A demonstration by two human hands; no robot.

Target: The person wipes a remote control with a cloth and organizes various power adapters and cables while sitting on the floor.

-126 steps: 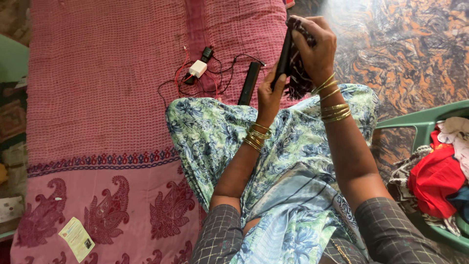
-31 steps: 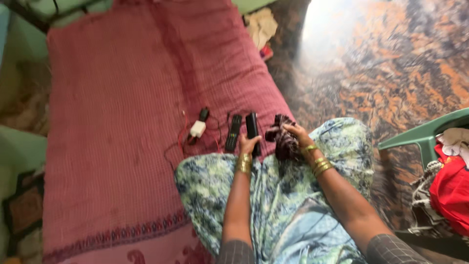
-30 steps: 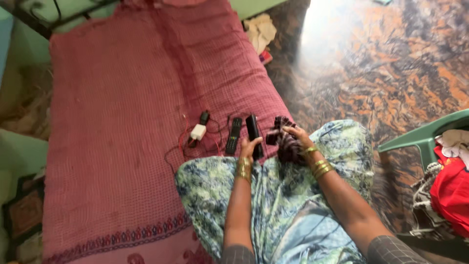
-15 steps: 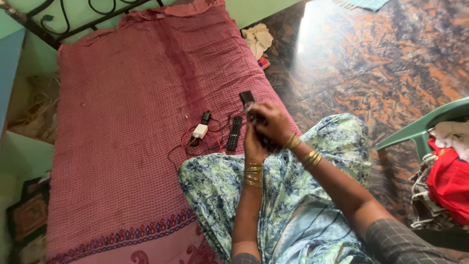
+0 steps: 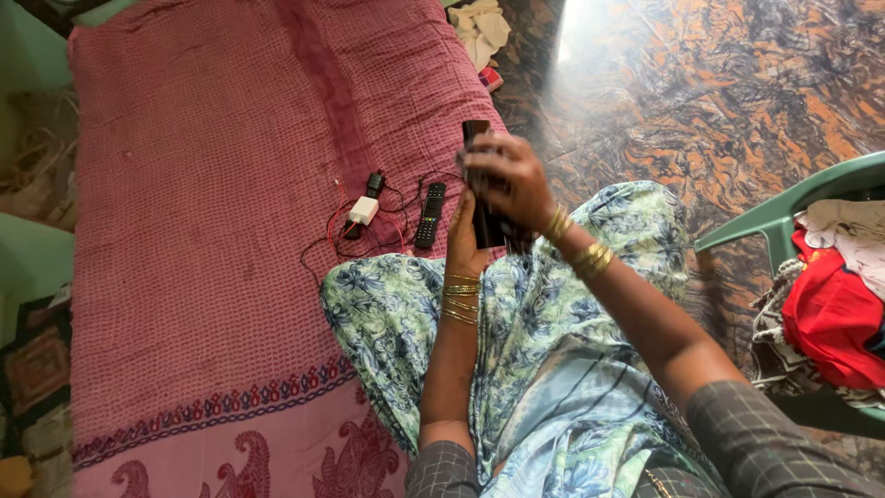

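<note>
From the head camera I see the left hand [image 5: 464,247] raised over the lap, its fingers wrapped around the lower end of a long black remote [image 5: 481,184] held upright above the knee. The right hand [image 5: 510,178] lies across the front of that remote, fingers curled over it, with a scrap of dark patterned cloth [image 5: 516,242] showing just below the palm. Half a second ago the two hands were bunched together a little lower; now the remote stands taller and its top end shows clear above the right hand. A second ago the left hand was down on the bed beside the other remote, and the right hand rested on the cloth.

On the red bedspread [image 5: 203,166] a second black remote [image 5: 429,216] lies flat, just beside a white charger [image 5: 363,210] tangled in red and black wires [image 5: 332,235]. The floral sari [image 5: 387,304] covers the lap. At the right edge a green plastic chair [image 5: 784,217] carries red clothes [image 5: 830,314].
</note>
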